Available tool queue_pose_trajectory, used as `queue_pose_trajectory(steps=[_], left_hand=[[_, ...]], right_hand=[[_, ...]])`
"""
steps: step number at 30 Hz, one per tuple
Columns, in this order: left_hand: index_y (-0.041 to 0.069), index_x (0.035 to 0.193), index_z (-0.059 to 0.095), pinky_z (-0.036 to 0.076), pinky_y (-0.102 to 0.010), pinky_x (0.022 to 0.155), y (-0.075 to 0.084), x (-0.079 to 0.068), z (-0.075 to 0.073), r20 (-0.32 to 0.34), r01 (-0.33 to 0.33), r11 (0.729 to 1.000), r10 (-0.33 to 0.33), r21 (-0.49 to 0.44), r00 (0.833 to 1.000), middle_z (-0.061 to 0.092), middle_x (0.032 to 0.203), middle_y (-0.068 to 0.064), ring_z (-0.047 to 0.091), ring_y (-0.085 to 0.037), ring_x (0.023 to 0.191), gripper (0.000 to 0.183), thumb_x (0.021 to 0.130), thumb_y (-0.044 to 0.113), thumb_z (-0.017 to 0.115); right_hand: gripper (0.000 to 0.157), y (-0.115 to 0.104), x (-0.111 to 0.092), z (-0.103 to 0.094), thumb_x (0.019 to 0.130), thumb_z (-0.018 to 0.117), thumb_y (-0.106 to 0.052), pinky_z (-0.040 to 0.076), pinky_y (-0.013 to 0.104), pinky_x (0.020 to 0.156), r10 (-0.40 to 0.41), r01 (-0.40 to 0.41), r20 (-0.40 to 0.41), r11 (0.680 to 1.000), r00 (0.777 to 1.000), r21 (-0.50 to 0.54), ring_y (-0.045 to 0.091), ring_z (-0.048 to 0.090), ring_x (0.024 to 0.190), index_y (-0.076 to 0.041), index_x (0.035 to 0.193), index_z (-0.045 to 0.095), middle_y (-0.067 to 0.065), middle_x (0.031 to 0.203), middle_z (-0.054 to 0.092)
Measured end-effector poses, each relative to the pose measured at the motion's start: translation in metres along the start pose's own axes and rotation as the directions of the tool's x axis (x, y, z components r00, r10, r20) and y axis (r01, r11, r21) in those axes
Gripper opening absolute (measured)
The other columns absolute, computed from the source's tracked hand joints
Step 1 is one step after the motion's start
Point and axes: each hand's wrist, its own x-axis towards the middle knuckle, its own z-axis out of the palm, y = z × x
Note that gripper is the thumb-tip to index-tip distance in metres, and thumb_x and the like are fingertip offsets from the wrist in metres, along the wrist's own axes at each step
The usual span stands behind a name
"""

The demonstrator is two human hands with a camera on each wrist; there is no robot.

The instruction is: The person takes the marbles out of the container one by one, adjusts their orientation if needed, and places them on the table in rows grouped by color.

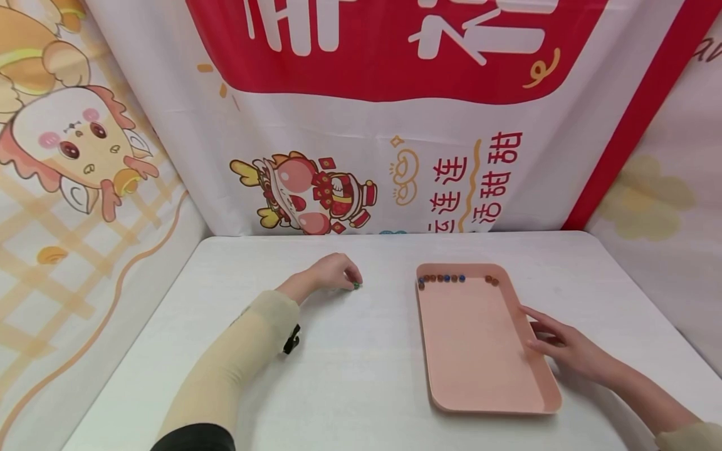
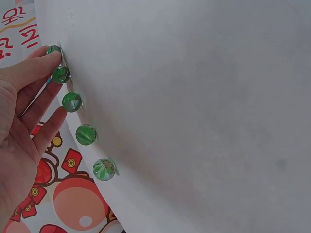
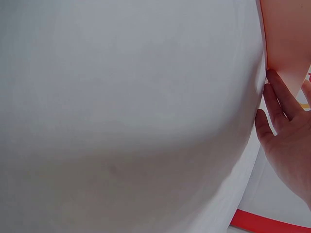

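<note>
My left hand (image 1: pixel 333 272) pinches a green marble (image 2: pixel 54 50) between thumb and fingertips, at the table surface left of the tray. In the left wrist view, that marble heads a line of several clear green marbles (image 2: pixel 72 102), with the other fingers spread alongside. My right hand (image 1: pixel 578 354) holds the right wall of a shallow pink tray (image 1: pixel 553 391), its thumb over the rim and its fingers on the outside. Along the tray's far wall sit several brown and blue marbles (image 1: pixel 447 278), and a pair of brown marbles (image 1: pixel 492 280) lies near the far right corner.
A white table (image 1: pixel 350 369) carries everything. Behind it hangs a printed red and white cloth (image 1: pixel 395 81), with another patterned cloth (image 1: pixel 84 250) at the left. A black clip-like piece (image 1: pixel 291 339) shows at my left sleeve.
</note>
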Motion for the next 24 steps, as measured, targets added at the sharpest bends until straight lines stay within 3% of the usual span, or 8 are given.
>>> queue_pose_trajectory(steps=[15,21,24], left_hand=[[0.016,0.097,0.076,0.05,-0.03,0.082,0.0,-0.001,0.0,-0.003,-0.015,1.0,0.015,-0.015,1.0,0.068,0.089,0.006,0.058,-0.017,0.086,0.015,0.085,0.007,0.075],[0.016,0.102,0.076,0.047,-0.035,0.087,0.008,-0.007,-0.01,-0.008,-0.004,1.0,0.004,-0.015,1.0,0.068,0.093,0.006,0.057,-0.016,0.092,0.017,0.087,0.01,0.073],[0.014,0.106,0.075,0.047,-0.036,0.09,0.012,-0.006,-0.018,-0.016,-0.042,0.999,0.042,-0.001,0.999,0.069,0.098,0.005,0.059,-0.014,0.096,0.019,0.087,0.011,0.073]], right_hand=[[0.072,0.0,0.001,-0.002,0.094,0.065,-0.027,0.049,0.021,0.081,0.018,-0.019,0.013,1.0,1.0,0.008,0.04,0.054,0.116,-0.006,0.152,0.029,0.028,0.136,0.049],[0.072,0.0,0.0,-0.002,0.093,0.066,-0.026,0.048,0.019,0.08,0.015,-0.015,0.011,1.0,1.0,0.008,0.042,0.054,0.115,-0.004,0.151,0.03,0.029,0.134,0.05],[0.072,0.0,0.001,-0.002,0.093,0.066,-0.026,0.047,0.019,0.08,0.015,-0.015,0.014,1.0,1.0,0.011,0.043,0.053,0.116,-0.004,0.151,0.029,0.03,0.134,0.049]])
